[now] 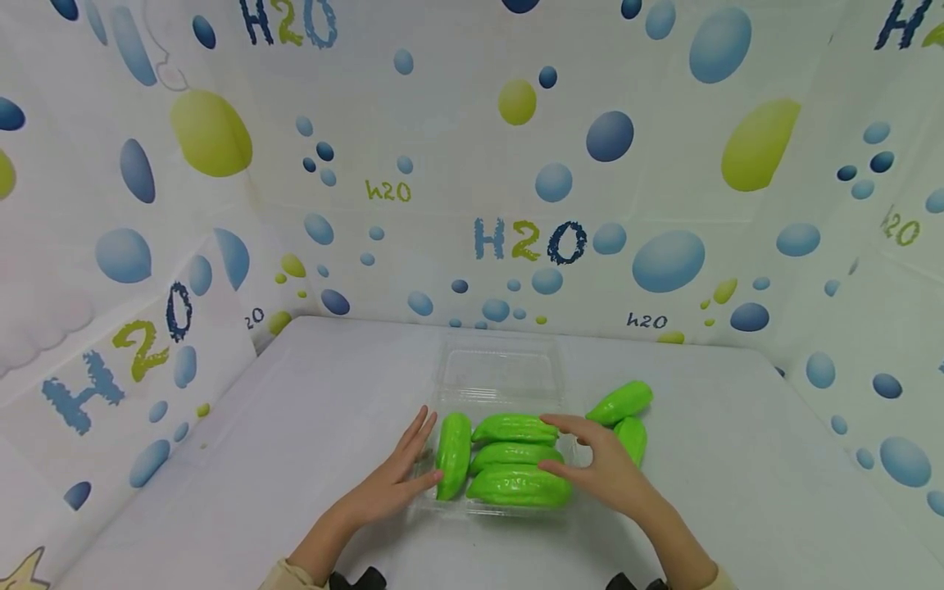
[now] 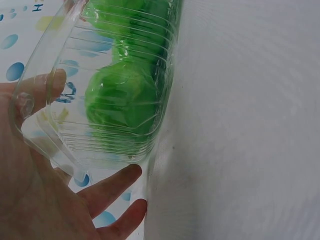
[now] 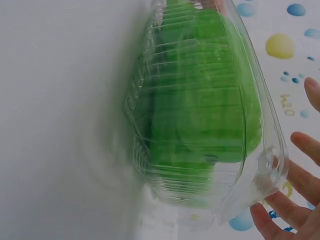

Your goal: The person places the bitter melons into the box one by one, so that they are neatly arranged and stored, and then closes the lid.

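A clear plastic clamshell box [image 1: 516,510] stands in front of me, its lid [image 1: 503,369] folded back. Several glossy green toy vegetables, gourd-like with tapered ends, fill it. One green vegetable [image 1: 453,456] lies lengthwise on the left; three, such as the nearest one [image 1: 519,487], lie crosswise beside it. My left hand [image 1: 394,479] is at the box's left side, fingers extended, thumb over the rim. My right hand [image 1: 601,463] reaches over the right side, thumb and forefinger spread apart near the ends of the crosswise vegetables. Ribbed box walls [image 3: 200,90] show in the right wrist view.
Two more green vegetables lie on the white table [image 1: 701,459] right of the box: the farther one [image 1: 621,402] slants, and the nearer one [image 1: 632,440] is partly behind my right hand. A printed sheet [image 1: 457,147] with blue and yellow-green dots rises behind and beside the table.
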